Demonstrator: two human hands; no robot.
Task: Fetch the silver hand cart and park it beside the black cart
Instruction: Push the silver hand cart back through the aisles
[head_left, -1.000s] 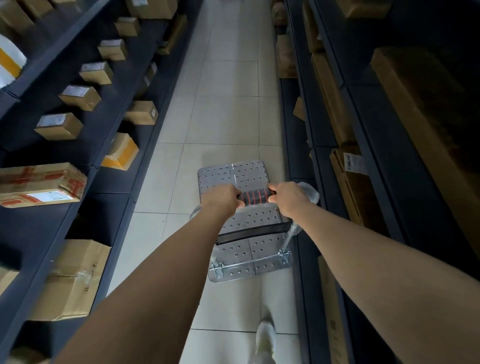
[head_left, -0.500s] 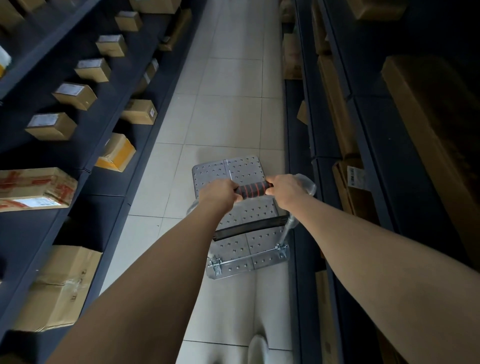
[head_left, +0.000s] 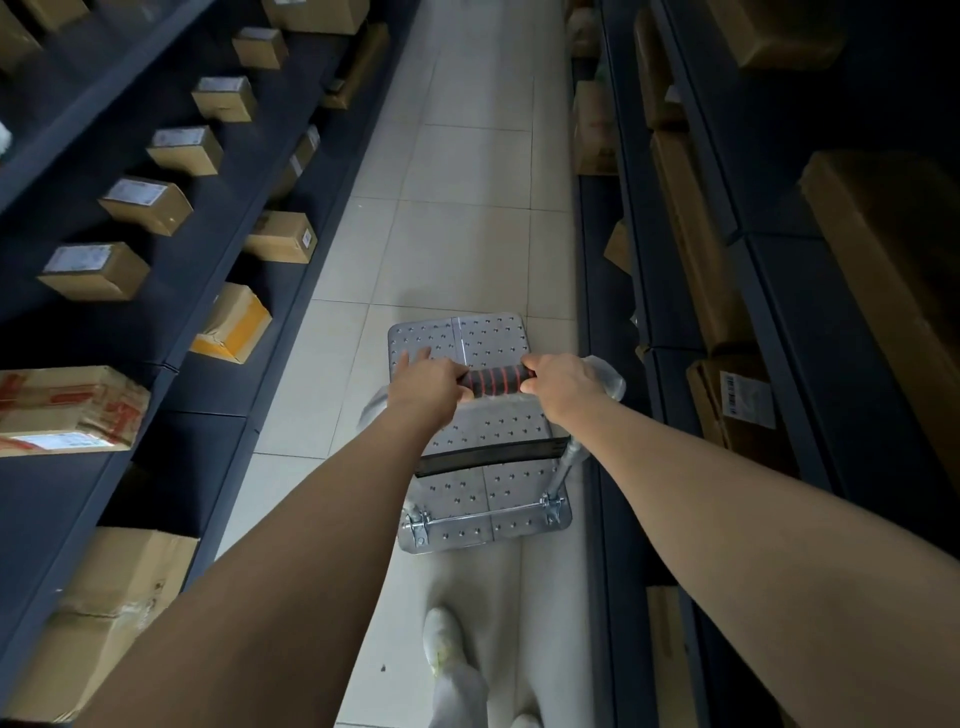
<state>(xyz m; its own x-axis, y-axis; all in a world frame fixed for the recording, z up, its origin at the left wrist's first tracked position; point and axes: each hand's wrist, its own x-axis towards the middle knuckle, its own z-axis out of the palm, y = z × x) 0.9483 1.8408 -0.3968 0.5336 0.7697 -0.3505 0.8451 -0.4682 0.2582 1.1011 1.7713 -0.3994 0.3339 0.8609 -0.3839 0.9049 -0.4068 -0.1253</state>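
Between the left grip (head_left: 428, 382) and the right grip (head_left: 558, 379) the handle sleeve (head_left: 496, 379) looks like black foam banded with red, matt and soft. Below the grips, the silver hand cart (head_left: 493, 426) has a bare metal deck, dimpled and dully shiny, crossed by a black rubbery strip (head_left: 493, 454). Just right of the right grip, glossy clear plastic film (head_left: 605, 374) wraps the handle corner. Ahead lie pale, smooth floor tiles (head_left: 457, 244). On either side are matt dark shelves (head_left: 208, 395) holding brown cardboard boxes (head_left: 234, 325).
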